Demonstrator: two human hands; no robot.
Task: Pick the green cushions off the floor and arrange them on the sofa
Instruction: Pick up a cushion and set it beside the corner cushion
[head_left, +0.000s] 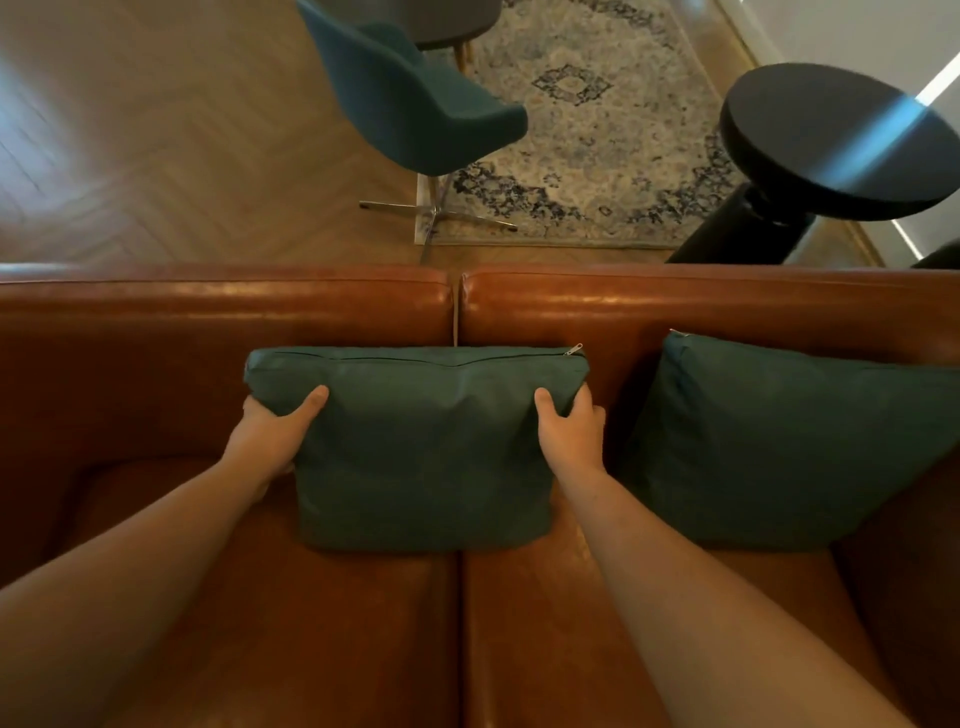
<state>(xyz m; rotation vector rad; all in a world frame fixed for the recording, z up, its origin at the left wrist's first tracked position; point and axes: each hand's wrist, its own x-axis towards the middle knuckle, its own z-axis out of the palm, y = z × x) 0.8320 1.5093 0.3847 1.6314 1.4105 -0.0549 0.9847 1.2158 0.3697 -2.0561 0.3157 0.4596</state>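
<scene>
A green cushion (421, 447) stands upright in the middle of the brown leather sofa (208, 332), leaning on the backrest where the two back sections meet, zipper edge on top. My left hand (275, 421) grips its upper left side, thumb on the front, fingers hidden behind. My right hand (569, 415) grips the upper right side the same way. A second green cushion (779, 441) leans against the backrest to the right, apart from my hands.
Behind the sofa are a teal swivel chair (415, 98) on a metal base, a patterned rug (597, 130) and a round black side table (836, 140). Wooden herringbone floor (156, 130) lies at the back left.
</scene>
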